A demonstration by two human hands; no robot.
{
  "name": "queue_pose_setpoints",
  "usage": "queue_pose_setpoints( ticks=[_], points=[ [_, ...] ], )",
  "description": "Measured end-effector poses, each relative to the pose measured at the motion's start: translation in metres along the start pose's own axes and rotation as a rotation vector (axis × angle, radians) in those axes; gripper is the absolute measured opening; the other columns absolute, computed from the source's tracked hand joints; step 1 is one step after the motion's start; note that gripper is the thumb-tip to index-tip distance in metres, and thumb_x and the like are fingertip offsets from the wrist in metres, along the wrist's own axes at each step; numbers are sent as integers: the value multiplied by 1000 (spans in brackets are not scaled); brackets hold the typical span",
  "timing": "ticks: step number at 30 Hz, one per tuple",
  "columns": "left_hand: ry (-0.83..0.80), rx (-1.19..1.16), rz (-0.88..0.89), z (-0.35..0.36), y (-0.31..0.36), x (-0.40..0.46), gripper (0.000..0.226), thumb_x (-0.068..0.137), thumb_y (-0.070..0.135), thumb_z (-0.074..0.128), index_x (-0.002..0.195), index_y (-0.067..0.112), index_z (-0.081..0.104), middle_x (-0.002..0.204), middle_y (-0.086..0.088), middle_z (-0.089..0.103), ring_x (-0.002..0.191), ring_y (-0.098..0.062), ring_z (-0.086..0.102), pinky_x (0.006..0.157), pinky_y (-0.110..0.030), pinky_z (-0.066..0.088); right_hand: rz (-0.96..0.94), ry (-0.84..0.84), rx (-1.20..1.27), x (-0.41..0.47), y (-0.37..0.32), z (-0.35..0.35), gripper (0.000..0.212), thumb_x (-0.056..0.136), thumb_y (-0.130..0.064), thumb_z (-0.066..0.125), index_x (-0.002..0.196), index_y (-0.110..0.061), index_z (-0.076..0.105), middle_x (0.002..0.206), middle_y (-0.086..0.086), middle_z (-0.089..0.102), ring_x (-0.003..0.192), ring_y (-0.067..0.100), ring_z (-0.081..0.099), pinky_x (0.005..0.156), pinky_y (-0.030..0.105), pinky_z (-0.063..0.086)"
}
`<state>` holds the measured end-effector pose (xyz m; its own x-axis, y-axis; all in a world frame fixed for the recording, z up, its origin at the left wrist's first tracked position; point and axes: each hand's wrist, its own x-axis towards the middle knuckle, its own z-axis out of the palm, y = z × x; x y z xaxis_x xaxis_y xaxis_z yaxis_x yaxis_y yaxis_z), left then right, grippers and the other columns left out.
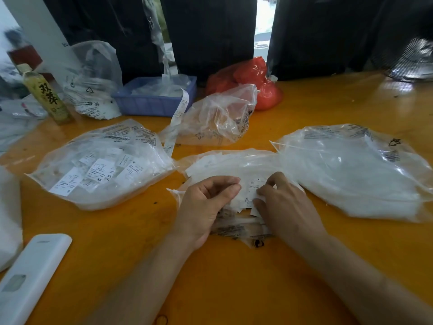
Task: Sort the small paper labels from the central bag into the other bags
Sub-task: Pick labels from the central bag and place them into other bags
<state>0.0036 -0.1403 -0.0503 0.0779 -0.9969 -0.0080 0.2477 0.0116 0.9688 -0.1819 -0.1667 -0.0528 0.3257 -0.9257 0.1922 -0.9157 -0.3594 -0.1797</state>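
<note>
Sorting looks midway: the left bag (pixel 98 165) and right bag (pixel 356 170) hold labels, yet the central bag (pixel 234 163) stays heaped, the left hand (pixel 206 207) and right hand (pixel 283 202) each pinching labels (pixel 254 184).

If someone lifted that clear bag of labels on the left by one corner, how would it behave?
The left bag would probably sag and fold, since its thin film is already wrinkled. The loose paper labels inside would likely slide toward the low end. It looks light for its bulk, and the glossy plastic may be slippery.

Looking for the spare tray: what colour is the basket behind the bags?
Blue basket, clearest in the head view.
</note>
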Motion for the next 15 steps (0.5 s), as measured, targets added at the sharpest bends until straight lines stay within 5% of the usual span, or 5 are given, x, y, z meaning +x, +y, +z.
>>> queue_pose_setpoints(
  ticks=[3,6,9,15],
  points=[
    [-9,-1,-14,0,1,-1,15,73,23,83,87,24,85,99,-5,82,89,-7,75,67,-18,58,-29,30,1,0,-1,0,27,104,-36,50,114,-22,71,117,0,55,91,20,61,78,34,54],
    [-23,5,0,1,3,-4,16,79,20,79,94,15,81,100,-12,81,72,-6,70,44,-18,46,-17,13,38,-1,-2,2,37,101,-44,54,132,-24,59,123,1,51,97,22,63,75,34,54],
    [-19,7,-7,-1,4,-5,15,81,16,78,96,17,82,103,-15,81,79,-15,76,37,-17,40,-28,-8,-1,-1,-2,7,39,101,-48,52,135,-28,55,120,0,45,93,22,63,69,30,48],
    [5,-87,-84,0,4,-3,34,79,18,81,112,12,77,106,-17,81,95,-28,80,71,-22,63,-26,90,142,-1,0,5,35,101,-52,51,126,-32,64,103,-9,65,86,15,64,71,31,51]
  ],
)
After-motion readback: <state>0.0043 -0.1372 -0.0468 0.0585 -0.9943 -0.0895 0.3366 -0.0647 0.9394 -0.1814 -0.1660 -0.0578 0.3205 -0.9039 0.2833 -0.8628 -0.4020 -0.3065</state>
